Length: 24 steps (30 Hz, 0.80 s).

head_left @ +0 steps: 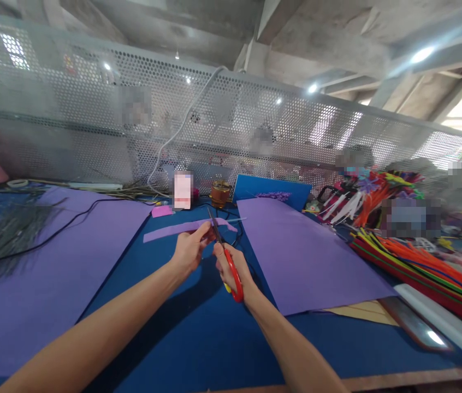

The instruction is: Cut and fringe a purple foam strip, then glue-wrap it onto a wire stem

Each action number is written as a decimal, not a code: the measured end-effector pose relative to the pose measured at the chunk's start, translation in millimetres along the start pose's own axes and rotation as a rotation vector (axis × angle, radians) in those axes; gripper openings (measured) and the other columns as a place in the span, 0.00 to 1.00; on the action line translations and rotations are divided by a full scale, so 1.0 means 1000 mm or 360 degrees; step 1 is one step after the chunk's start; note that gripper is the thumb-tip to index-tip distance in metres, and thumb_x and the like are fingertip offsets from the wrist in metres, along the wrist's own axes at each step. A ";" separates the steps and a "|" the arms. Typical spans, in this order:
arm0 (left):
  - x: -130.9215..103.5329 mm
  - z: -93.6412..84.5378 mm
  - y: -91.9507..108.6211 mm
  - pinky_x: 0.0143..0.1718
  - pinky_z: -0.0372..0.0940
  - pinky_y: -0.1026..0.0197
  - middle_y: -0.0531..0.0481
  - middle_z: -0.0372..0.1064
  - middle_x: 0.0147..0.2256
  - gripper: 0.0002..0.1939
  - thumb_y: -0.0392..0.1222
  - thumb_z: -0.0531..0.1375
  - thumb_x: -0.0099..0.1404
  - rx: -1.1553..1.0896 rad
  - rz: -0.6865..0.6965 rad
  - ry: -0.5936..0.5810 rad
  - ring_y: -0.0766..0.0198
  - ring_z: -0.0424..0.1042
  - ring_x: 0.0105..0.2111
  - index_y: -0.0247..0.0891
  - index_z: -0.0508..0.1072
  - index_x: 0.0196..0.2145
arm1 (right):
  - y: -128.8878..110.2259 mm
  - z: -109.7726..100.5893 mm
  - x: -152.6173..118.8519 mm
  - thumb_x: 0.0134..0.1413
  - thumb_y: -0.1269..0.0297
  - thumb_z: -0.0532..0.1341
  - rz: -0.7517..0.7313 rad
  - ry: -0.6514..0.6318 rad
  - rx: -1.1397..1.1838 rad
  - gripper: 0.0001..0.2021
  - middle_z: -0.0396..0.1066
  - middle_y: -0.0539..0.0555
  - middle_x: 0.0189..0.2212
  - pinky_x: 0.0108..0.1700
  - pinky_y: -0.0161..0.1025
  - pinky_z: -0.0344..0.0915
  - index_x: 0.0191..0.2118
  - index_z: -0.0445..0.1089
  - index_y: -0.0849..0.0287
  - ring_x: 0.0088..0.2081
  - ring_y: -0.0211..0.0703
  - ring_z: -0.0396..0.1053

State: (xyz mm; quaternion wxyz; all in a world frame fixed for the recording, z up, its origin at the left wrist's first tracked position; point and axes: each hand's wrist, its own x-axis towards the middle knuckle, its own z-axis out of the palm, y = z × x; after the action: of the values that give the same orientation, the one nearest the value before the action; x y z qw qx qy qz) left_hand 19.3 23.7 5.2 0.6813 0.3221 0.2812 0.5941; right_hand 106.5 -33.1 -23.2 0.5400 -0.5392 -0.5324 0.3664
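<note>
There are two hands, one left hand (189,252) and one right hand (234,263), with one pair of scissors (236,275) and one narrow purple strip (164,231). Two large purple sheets lie out, one left sheet (79,273) and one right sheet (308,256), while the far side has one white-screened phone (182,190), one pink piece (162,211), one glass of amber liquid (220,194) and one blue board (274,188). At near right is one white bar (439,322), beside coloured strips (423,267) too overlapped to count.
</note>
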 end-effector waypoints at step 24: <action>0.006 -0.003 0.004 0.27 0.63 0.61 0.48 0.69 0.19 0.10 0.40 0.67 0.41 0.0036 0.0067 0.0094 0.66 0.68 0.22 0.30 0.71 0.18 | 0.007 -0.001 0.001 0.44 0.41 0.54 -0.0289 -0.0160 -0.0052 0.27 0.59 0.48 0.19 0.22 0.34 0.53 0.39 0.61 0.62 0.20 0.35 0.55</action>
State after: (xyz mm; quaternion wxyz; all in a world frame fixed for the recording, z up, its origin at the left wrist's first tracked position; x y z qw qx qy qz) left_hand 15.5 29.9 6.7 0.6564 0.3179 0.3010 0.6144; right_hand 109.1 -31.2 -29.4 0.5348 -0.4784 -0.6113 0.3339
